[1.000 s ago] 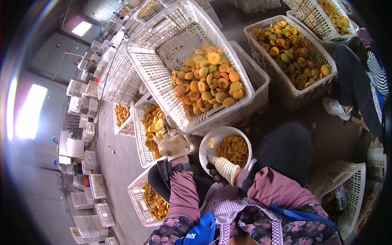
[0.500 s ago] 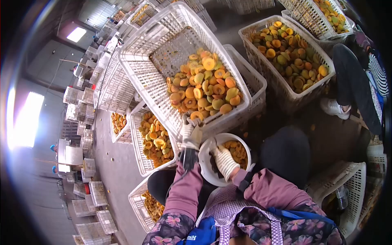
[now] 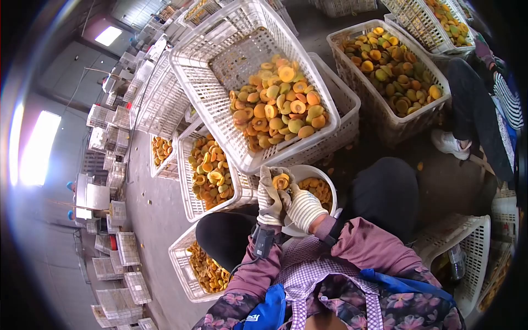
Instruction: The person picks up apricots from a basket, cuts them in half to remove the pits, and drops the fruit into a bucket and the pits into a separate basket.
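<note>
My gloved left hand (image 3: 269, 199) is closed round an orange-yellow peach half (image 3: 281, 181), cut side up, over the near edge of the bucket. Close against it is my gloved right hand (image 3: 306, 209), its fingers curled by the fruit; whatever they grip is hidden. Below both hands stands a white bucket (image 3: 334, 188) with orange fruit pieces inside. Just beyond them a tilted white crate (image 3: 190, 82) holds many peach halves (image 3: 275, 104) heaped toward its near right corner.
More crates of peach halves stand at left (image 3: 184, 192) and right (image 3: 393, 122). A crate of orange pieces (image 3: 181, 269) is by my left knee. A tipped crate with a bottle (image 3: 456, 263) lies at right. Another person's leg (image 3: 466, 104) shows at far right.
My left hand has come back from the crate's near edge and now holds a peach half. My right hand has risen from the bucket's mouth to meet it.
</note>
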